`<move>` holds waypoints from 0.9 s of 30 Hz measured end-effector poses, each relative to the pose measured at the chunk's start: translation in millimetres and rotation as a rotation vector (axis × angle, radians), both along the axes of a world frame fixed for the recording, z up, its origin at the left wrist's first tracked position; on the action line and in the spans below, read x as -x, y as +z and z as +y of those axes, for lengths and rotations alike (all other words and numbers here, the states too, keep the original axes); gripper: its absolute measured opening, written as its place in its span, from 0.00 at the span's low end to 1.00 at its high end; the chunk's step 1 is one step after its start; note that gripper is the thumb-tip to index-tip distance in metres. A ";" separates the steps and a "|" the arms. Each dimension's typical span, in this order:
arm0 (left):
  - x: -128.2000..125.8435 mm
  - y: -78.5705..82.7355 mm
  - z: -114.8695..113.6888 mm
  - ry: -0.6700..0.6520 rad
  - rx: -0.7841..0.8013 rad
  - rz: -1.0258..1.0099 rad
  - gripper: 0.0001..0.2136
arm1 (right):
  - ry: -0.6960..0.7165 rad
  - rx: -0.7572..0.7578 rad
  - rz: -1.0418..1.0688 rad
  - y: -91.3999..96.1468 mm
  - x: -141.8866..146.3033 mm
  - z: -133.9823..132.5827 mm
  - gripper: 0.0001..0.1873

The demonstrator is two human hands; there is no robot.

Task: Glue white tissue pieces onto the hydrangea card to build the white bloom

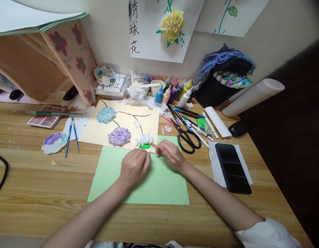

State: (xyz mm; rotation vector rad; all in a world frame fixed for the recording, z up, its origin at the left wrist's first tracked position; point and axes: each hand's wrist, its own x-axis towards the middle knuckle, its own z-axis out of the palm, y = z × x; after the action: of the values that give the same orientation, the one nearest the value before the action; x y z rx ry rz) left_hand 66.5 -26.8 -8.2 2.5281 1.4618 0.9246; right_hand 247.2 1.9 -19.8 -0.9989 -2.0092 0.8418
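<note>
On a cream sheet point(94, 132) three crumpled-paper flower heads sit with thin dark drawn stems: a blue one point(106, 114), a purple one point(119, 136) and a white one point(145, 139). Below the white petals a bright green patch point(144, 146) shows. My right hand point(171, 155) is closed round a thin wooden stick point(174, 156), its tip beside the white flower's right edge. My left hand point(135, 165) lies at the cream sheet's lower edge with its fingers curled in; whatever is under the fingertips is hidden. Both hands are over a light green sheet point(138, 193).
Black-handled scissors point(186, 139), pens point(190, 113) and a phone point(233, 168) lie on the right. Paint bottles point(172, 93) stand behind. Two blue brushes point(68, 137) and a palette point(54, 142) are on the left. A black pen bag point(216, 86) stands against the wall.
</note>
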 end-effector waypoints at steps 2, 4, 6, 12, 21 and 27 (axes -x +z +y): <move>1.5 -1.4 -2.0 -0.053 0.015 0.002 0.09 | -0.007 0.014 0.008 0.5 0.7 2.4 0.19; 2.0 -2.6 -2.1 -0.059 0.022 0.000 0.09 | -0.026 0.033 0.013 3.3 2.8 6.4 0.21; 2.1 -3.5 -1.4 -0.050 0.033 -0.008 0.10 | -0.063 0.092 0.020 9.1 7.1 12.7 0.23; 2.6 -5.2 -0.9 -0.019 0.058 -0.014 0.12 | -0.165 0.306 -0.012 32.4 29.7 42.2 0.27; 2.2 -5.3 -0.9 -0.002 0.078 0.003 0.13 | -0.205 0.332 0.093 36.1 24.3 35.9 0.28; 1.2 -4.3 -0.6 0.008 0.061 0.003 0.13 | -0.189 0.332 0.144 21.8 16.4 24.0 0.27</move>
State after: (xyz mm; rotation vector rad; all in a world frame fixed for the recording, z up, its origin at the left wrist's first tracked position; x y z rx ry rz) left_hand 65.2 -27.5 -12.5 2.4837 1.4783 0.8635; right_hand 230.9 25.9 2.0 -1.2517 -1.6561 1.1307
